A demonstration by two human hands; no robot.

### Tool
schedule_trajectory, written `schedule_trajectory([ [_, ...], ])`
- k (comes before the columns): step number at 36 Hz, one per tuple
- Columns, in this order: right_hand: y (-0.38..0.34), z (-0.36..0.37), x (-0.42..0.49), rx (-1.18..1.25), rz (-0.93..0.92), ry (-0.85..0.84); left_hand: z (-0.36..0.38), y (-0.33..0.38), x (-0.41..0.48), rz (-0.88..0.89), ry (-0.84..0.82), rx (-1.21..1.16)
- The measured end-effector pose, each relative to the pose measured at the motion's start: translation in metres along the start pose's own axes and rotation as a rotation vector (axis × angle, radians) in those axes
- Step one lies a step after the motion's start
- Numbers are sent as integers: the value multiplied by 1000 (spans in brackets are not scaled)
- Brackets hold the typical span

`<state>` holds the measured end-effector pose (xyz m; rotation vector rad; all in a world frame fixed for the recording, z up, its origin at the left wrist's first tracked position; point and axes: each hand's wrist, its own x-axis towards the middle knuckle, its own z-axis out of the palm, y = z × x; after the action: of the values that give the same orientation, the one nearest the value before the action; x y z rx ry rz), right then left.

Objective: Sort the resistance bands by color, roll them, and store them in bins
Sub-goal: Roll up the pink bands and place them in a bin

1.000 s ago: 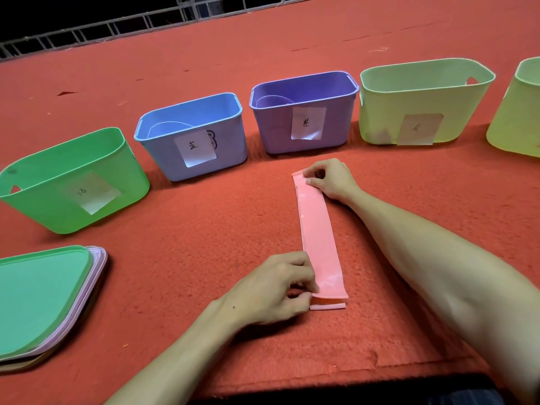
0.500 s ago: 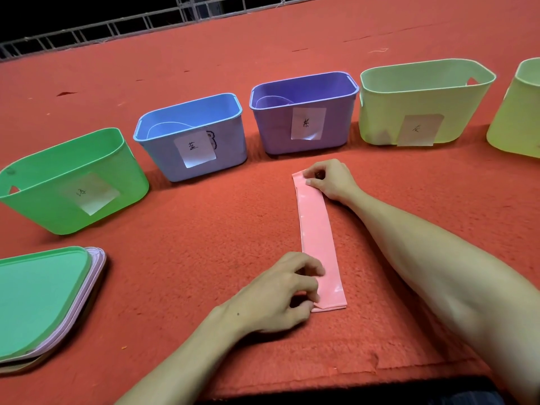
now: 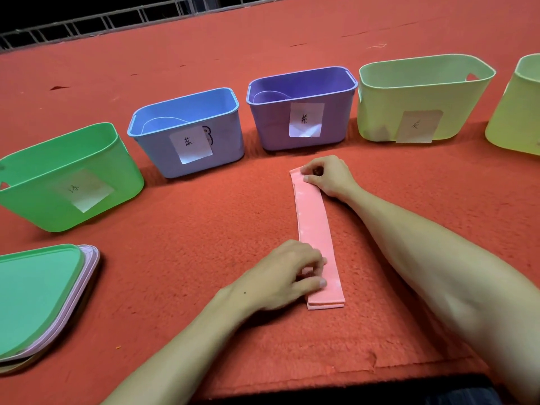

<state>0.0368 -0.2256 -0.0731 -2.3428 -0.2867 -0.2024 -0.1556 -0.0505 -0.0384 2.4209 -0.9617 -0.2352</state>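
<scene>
A row of bins stands along the far side of the red carpeted surface: a green bin at the left, tilted, then a blue bin, a purple bin, a pale yellow-green bin, and one more pale bin cut off at the right edge. The first four each carry a paper label on the near wall (the handwriting is too small to read with confidence). A stack of lids, green on top of lilac, lies near the left edge, well apart from the hands. Nothing lies between the bins and the pink band.

The band lies flat on the surface in front of the purple bin, doubled so that two layers show at its near end. Its long axis runs from near to far, the far end leaning slightly to the left. The left hand rests at the near end, fingers curled and pinching the band's left edge. The right hand pinches the far end with curled fingers, its forearm stretched along the band's right side.
</scene>
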Motion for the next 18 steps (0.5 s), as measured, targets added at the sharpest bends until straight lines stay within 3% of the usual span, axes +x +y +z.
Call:
schedule_trajectory([
  [6,0,0,1,8,0,-1,5,-9,12,-74,-9,219],
  [12,0,0,0,22,-1,16,-1,-25,24,-261,-260,339],
  [18,1,-3,1,93,33,54,1,-24,24,-271,-294,385],
])
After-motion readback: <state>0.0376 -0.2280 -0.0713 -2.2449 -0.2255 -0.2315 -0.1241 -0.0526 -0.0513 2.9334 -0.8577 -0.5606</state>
